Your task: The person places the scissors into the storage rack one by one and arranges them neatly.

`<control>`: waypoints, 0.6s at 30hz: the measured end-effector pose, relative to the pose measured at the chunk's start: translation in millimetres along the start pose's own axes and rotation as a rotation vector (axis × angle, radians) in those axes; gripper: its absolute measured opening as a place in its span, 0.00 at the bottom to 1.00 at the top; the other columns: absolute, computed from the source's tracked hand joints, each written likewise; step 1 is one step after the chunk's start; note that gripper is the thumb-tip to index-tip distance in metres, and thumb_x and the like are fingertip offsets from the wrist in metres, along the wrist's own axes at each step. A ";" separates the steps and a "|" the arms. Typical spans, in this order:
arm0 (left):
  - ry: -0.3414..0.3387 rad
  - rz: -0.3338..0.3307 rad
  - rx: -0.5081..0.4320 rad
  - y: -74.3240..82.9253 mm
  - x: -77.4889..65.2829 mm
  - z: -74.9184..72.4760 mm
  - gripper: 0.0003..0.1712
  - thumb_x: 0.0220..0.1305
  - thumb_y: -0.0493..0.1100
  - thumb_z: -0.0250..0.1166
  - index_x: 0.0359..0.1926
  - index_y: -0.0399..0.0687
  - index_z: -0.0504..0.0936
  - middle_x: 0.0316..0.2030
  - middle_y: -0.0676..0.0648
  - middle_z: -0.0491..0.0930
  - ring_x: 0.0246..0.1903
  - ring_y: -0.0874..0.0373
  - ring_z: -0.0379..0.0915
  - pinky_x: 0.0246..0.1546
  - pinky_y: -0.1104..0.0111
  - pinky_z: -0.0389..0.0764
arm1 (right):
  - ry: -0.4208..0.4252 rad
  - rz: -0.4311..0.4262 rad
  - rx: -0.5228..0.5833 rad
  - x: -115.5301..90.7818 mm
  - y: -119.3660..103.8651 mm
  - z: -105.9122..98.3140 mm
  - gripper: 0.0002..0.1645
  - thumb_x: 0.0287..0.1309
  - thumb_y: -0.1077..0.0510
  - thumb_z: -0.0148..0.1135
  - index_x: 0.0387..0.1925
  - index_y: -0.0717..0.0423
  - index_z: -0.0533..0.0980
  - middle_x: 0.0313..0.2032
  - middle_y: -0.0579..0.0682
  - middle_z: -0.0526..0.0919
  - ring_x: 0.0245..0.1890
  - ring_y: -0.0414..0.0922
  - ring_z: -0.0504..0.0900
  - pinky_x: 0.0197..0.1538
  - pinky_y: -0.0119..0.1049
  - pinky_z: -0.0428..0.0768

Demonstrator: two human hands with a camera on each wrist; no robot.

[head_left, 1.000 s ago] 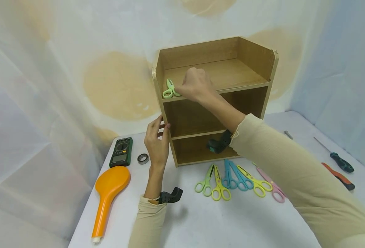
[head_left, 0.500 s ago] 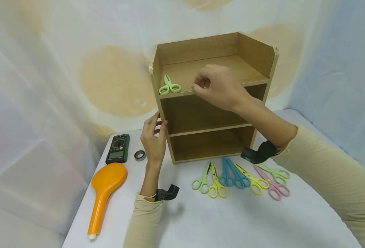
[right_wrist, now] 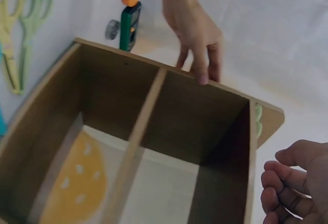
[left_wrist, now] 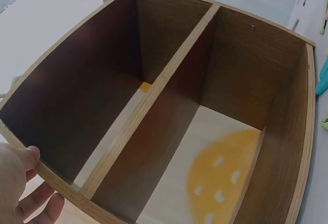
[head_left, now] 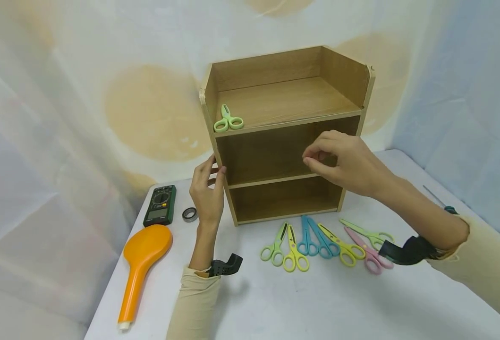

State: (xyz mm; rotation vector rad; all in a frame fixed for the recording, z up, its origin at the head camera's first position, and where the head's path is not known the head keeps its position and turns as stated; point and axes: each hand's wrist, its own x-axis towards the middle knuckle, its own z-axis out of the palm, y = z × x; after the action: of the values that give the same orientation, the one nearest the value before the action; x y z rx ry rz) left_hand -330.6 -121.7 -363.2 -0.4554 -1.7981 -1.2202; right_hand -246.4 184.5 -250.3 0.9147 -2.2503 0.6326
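A wooden shelf unit (head_left: 290, 123) stands on the white table. On its top level, at the front left corner, lies a pair of light-green scissors (head_left: 228, 119). My left hand (head_left: 207, 196) holds the left side panel, thumb at the front edge and fingers along the outside; the left wrist view also shows this thumb (left_wrist: 29, 155) on the edge. My right hand (head_left: 347, 163) hovers in front of the middle compartment's right part, fingers loosely curved and nothing between them. Below it, a row of scissors lies before the shelf, among them blue scissors (head_left: 321, 237) and pink scissors (head_left: 365, 248).
At left lie a green multimeter (head_left: 160, 205), a bearing ring (head_left: 190, 214) and an orange paddle-shaped thing with a handle (head_left: 141, 264). A screwdriver (head_left: 434, 196) lies at right, partly behind the right arm. Fabric walls enclose the table's back and sides.
My right hand has let go of the light-green scissors on the top level and moved right and down. My left hand stays on the side panel.
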 end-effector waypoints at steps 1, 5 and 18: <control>0.001 -0.002 -0.001 -0.5 -0.1 0.2 0.24 0.68 0.43 0.67 0.64 0.48 0.79 0.52 0.46 0.79 0.44 0.56 0.82 0.39 0.68 0.84 | -0.003 -0.001 -0.001 -7.5 1.5 0.1 0.07 0.55 0.67 0.72 0.35 0.54 0.85 0.33 0.42 0.82 0.35 0.40 0.77 0.36 0.24 0.75; 0.010 -0.001 -0.007 -2.2 -0.8 0.1 0.24 0.67 0.43 0.68 0.64 0.48 0.80 0.51 0.47 0.80 0.44 0.55 0.82 0.38 0.67 0.84 | -0.023 0.015 -0.012 -37.7 7.8 2.2 0.10 0.51 0.67 0.74 0.35 0.53 0.85 0.34 0.41 0.82 0.34 0.39 0.77 0.36 0.20 0.74; 0.027 0.018 -0.009 -2.6 0.9 -1.7 0.24 0.67 0.43 0.68 0.63 0.47 0.80 0.51 0.46 0.80 0.43 0.54 0.82 0.37 0.59 0.85 | -0.198 0.239 -0.153 -128.5 55.7 19.5 0.08 0.51 0.62 0.75 0.35 0.52 0.85 0.33 0.41 0.82 0.36 0.40 0.77 0.36 0.40 0.82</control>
State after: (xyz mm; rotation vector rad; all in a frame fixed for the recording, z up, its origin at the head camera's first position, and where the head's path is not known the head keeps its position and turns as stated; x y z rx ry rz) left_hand -332.1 -124.5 -363.6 -0.4574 -1.7629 -1.2166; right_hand -221.7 265.0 -363.9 0.6637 -2.5706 0.4815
